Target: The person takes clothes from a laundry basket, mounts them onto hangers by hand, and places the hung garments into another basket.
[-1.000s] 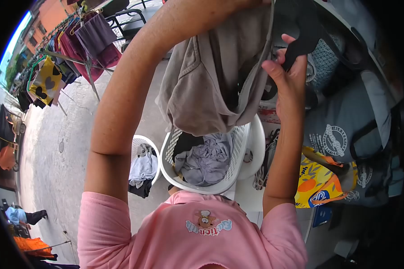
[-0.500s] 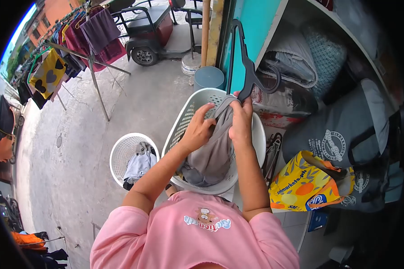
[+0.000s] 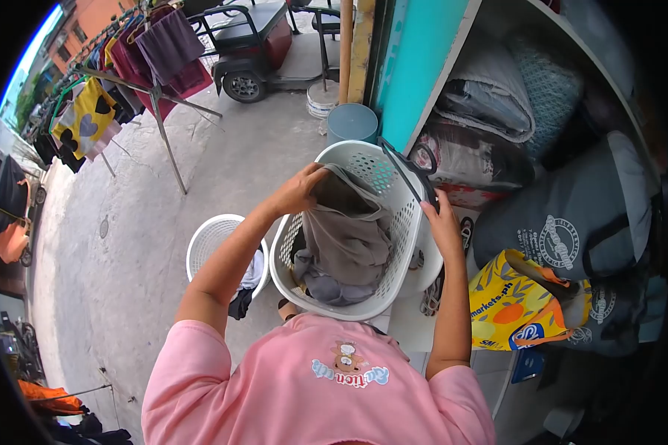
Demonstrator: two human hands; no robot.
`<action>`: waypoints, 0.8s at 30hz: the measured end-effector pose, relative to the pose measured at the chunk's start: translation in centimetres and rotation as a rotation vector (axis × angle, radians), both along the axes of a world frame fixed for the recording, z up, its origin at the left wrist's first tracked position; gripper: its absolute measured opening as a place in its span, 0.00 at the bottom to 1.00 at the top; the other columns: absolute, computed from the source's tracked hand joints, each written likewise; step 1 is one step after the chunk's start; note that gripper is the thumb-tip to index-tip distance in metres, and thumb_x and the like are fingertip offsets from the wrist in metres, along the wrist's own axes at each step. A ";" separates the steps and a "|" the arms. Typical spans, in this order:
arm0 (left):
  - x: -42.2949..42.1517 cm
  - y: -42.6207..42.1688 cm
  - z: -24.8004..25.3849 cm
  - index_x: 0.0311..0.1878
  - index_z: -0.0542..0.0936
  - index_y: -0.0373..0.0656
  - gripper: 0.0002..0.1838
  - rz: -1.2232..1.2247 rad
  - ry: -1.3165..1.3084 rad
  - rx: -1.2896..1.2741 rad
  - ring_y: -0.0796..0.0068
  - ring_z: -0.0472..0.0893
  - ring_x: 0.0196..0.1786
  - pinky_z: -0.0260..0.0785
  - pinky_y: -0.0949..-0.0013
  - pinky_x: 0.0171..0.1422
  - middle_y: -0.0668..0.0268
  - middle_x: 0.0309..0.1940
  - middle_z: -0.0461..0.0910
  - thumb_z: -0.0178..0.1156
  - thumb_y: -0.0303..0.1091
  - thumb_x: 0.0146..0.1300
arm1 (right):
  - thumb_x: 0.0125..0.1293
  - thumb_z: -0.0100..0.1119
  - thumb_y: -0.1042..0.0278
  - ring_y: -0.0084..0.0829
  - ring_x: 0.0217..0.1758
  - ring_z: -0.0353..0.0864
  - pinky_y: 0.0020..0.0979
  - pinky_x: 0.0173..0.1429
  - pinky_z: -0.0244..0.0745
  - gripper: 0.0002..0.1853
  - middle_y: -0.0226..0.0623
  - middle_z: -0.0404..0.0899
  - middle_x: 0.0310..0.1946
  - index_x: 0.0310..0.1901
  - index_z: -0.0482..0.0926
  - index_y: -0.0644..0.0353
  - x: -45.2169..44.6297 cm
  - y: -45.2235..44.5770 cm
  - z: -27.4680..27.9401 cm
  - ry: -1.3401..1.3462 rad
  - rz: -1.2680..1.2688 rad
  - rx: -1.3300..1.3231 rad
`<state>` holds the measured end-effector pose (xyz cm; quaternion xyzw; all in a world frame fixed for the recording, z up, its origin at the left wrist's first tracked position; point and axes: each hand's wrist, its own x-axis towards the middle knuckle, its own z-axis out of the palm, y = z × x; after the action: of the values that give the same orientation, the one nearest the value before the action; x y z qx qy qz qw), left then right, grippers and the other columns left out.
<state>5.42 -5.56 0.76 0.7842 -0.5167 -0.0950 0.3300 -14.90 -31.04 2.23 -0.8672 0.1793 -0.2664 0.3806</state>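
My left hand [image 3: 299,188] is closed on the edge of a grey-brown garment [image 3: 346,241], whose opening gapes toward the far side. The garment's lower part rests on other clothes in a white laundry basket [image 3: 401,271] with perforated walls. My right hand [image 3: 442,215] grips a dark clothes hanger [image 3: 410,165] at the basket's right side, apart from the garment. The hanger is tilted, with its hook pointing away to the right. A smaller white basket [image 3: 198,241] holding a few light and dark clothes stands at the left, partly hidden by my left forearm.
Clothes hang on a metal drying rack [image 3: 158,111] at the upper left. A blue-grey drum [image 3: 352,122] stands beyond the basket, beside a turquoise panel [image 3: 425,67]. Packed bedding [image 3: 490,96], a yellow shopping bag [image 3: 497,304] and a large grey bag [image 3: 564,215] crowd the right.
The hanger has come away from the garment and been lowered to the right in my right hand. My left hand has moved left, spreading the garment's opening over the basket.
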 end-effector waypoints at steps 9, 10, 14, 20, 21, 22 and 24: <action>0.4 -0.1 -1.0 0.59 0.64 0.38 0.38 -0.068 -0.021 0.083 0.50 0.62 0.64 0.59 0.64 0.66 0.49 0.61 0.59 0.55 0.18 0.36 | 0.60 0.52 0.68 0.35 0.37 0.75 0.36 0.41 0.62 0.08 0.32 0.78 0.31 0.40 0.75 0.56 -5.8 2.3 8.7 0.294 0.076 -0.493; 0.0 -0.2 -0.5 0.59 0.64 0.38 0.38 -0.071 -0.039 0.087 0.51 0.61 0.64 0.59 0.64 0.66 0.50 0.61 0.59 0.56 0.18 0.36 | 0.60 0.52 0.67 0.33 0.37 0.75 0.36 0.41 0.62 0.06 0.32 0.78 0.31 0.39 0.75 0.56 -5.5 2.6 8.3 0.253 0.084 -0.522; -1.9 -1.4 1.8 0.60 0.63 0.38 0.37 -0.151 -0.014 0.101 0.51 0.62 0.64 0.59 0.63 0.65 0.50 0.61 0.59 0.57 0.18 0.39 | 0.61 0.51 0.65 0.33 0.38 0.76 0.35 0.41 0.62 0.06 0.33 0.78 0.30 0.37 0.75 0.56 -3.1 4.2 6.4 0.258 0.133 -0.507; -7.0 -2.1 7.3 0.60 0.65 0.40 0.35 -0.190 0.006 -0.014 0.54 0.67 0.58 0.64 0.62 0.59 0.52 0.59 0.62 0.61 0.21 0.44 | 0.61 0.52 0.64 0.34 0.36 0.76 0.34 0.39 0.61 0.08 0.32 0.77 0.28 0.37 0.75 0.57 0.7 5.1 2.9 0.121 0.214 -0.364; -7.2 -1.9 8.5 0.60 0.65 0.40 0.35 -0.194 0.009 -0.016 0.54 0.67 0.58 0.64 0.62 0.59 0.52 0.59 0.62 0.61 0.21 0.44 | 0.61 0.52 0.64 0.34 0.36 0.76 0.34 0.39 0.61 0.08 0.32 0.77 0.28 0.37 0.75 0.57 0.9 4.5 2.5 0.125 0.210 -0.365; -7.2 -1.5 9.6 0.58 0.67 0.40 0.32 -0.174 -0.068 -0.064 0.55 0.67 0.58 0.63 0.62 0.60 0.54 0.58 0.63 0.61 0.24 0.44 | 0.61 0.53 0.64 0.33 0.33 0.75 0.33 0.39 0.60 0.08 0.31 0.76 0.26 0.37 0.76 0.58 1.1 3.7 2.1 0.056 0.252 -0.263; -7.2 -0.4 11.7 0.54 0.71 0.43 0.26 -0.044 -0.335 -0.133 0.60 0.69 0.55 0.64 0.61 0.57 0.61 0.54 0.68 0.62 0.33 0.49 | 0.60 0.55 0.63 0.31 0.27 0.73 0.32 0.37 0.59 0.09 0.30 0.73 0.20 0.35 0.77 0.59 1.3 2.8 3.0 0.005 0.265 -0.041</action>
<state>-1.74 -5.99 12.50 0.7540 -0.5869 0.0642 0.2881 -13.65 -28.26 5.20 -0.8915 0.0587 -0.2151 0.3943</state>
